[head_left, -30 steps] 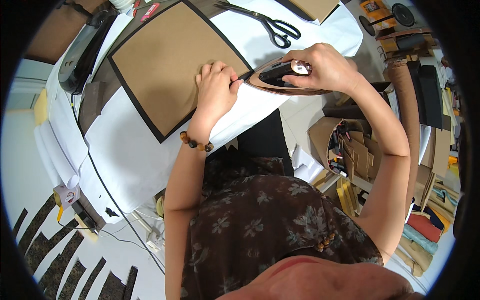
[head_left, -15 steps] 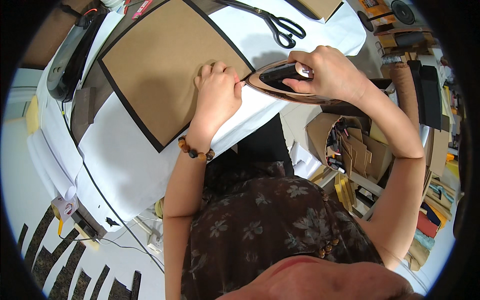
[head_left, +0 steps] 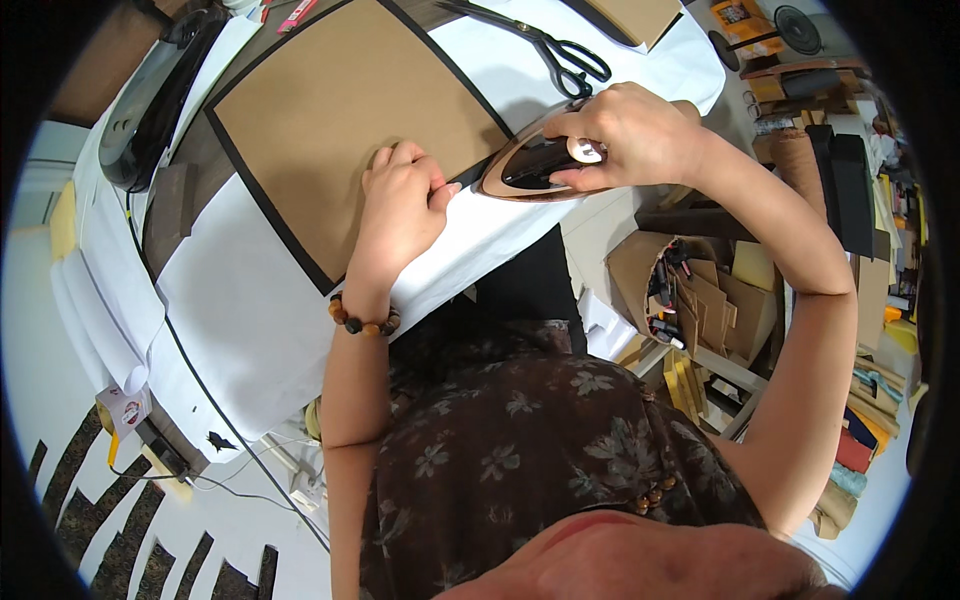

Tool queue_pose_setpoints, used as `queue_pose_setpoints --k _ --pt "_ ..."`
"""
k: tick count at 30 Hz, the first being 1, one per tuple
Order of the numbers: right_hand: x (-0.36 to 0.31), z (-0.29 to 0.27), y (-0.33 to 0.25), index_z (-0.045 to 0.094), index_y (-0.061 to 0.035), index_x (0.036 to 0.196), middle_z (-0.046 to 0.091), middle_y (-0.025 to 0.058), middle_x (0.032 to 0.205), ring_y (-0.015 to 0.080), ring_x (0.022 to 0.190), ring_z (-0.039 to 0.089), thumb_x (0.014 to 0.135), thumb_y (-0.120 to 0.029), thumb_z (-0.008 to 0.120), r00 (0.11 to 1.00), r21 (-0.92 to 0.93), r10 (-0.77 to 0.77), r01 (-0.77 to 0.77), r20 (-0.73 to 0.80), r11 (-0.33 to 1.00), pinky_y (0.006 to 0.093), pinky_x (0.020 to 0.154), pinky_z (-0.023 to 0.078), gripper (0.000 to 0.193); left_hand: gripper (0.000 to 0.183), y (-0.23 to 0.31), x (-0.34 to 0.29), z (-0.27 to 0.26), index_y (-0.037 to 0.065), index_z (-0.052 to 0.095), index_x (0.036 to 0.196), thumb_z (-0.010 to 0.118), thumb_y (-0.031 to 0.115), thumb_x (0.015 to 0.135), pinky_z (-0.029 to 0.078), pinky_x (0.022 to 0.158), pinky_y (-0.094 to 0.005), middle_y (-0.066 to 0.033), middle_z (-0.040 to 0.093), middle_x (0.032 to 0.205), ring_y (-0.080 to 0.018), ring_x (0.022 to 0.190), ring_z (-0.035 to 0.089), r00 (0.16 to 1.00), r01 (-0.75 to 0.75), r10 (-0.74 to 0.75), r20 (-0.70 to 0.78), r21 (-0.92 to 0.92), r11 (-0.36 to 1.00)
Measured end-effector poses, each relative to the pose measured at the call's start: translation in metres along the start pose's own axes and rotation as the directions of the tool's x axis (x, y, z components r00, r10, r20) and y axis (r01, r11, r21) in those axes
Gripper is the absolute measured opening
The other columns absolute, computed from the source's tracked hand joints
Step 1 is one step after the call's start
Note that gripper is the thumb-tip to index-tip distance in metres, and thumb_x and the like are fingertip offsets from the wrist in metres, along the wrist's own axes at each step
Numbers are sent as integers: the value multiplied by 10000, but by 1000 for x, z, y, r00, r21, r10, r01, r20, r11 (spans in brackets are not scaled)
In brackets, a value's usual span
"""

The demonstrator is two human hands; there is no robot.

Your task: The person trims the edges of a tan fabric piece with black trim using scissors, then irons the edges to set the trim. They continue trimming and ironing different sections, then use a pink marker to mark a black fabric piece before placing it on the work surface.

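Observation:
A tan rectangular board [head_left: 330, 110] with a black border strip lies on the white-covered table. My left hand [head_left: 404, 205] rests on its near right part, fingers bent, the thumb apart by the near border; it grips nothing that I can see. Gripped by its handle in my right hand [head_left: 640, 135] is a small iron [head_left: 525, 165], black on top with a copper-coloured rim. Its pointed tip touches the black border at the board's right corner. Just beyond the iron lie black-handled scissors [head_left: 565, 55]; their blades point away to the left.
A black, glossy elongated device [head_left: 150, 115] with a cord stands at the left. Another tan board [head_left: 640, 15] lies at the far right. Below the table's right edge is an open cardboard box [head_left: 720, 290] of card pieces. Patterned dark strips [head_left: 130, 520] lie at lower left.
My left hand has slid left along the near border, away from the iron. The iron has also moved slightly left along the border, its tip now turned more toward the near side.

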State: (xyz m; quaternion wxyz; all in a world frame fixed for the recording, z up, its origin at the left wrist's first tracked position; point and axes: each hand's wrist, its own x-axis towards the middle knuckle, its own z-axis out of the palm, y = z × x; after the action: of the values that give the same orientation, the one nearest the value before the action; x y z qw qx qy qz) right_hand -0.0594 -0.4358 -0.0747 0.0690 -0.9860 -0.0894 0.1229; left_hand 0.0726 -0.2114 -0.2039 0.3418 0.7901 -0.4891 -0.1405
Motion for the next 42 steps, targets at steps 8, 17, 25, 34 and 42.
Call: queue_pose_setpoints --k 8,17,25,34,42 --pt "10 -1 -7 665 -8 1019 633 106 600 274 544 644 786 -319 754 998 18 57 -57 22 998 328 530 510 398 152 -1 1 1 3 594 732 708 84 793 449 805 -423 -130 573 894 -337 894 539 997 -40 42 -67 34 999" --pt "29 -3 -19 663 -53 907 595 108 558 297 558 633 794 -366 733 999 31 44 -44 6 999 372 570 513 340 171 -16 -8 -29 3 565 774 671 121 840 457 792 -401 -139 545 911 -324 877 551 996 71 -81 -25 -274 959" --pt "40 -5 -35 659 -54 933 687 82 692 300 628 668 781 -333 737 994 -16 -100 101 35 995 372 597 544 328 190 -39 -36 -34 -3 556 766 715 93 808 442 761 -373 -90 524 944 -286 931 475 994 -112 111 -14 -103 988" --pt "45 -5 -54 650 -46 918 658 99 641 308 598 658 782 -348 739 1000 35 12 -13 23 999 381 580 536 343 199 -36 -36 -27 0 540 695 717 47 772 433 812 -390 -93 556 924 -309 920 490 997 -44 32 -68 -187 981" --pt "58 -11 -58 643 -37 971 672 106 686 309 643 664 760 -337 763 988 -29 -139 141 71 990 368 589 534 386 158 -39 -30 -22 -8 554 787 662 88 852 444 824 -369 -104 550 971 -286 950 512 995 -91 83 -56 -153 984"
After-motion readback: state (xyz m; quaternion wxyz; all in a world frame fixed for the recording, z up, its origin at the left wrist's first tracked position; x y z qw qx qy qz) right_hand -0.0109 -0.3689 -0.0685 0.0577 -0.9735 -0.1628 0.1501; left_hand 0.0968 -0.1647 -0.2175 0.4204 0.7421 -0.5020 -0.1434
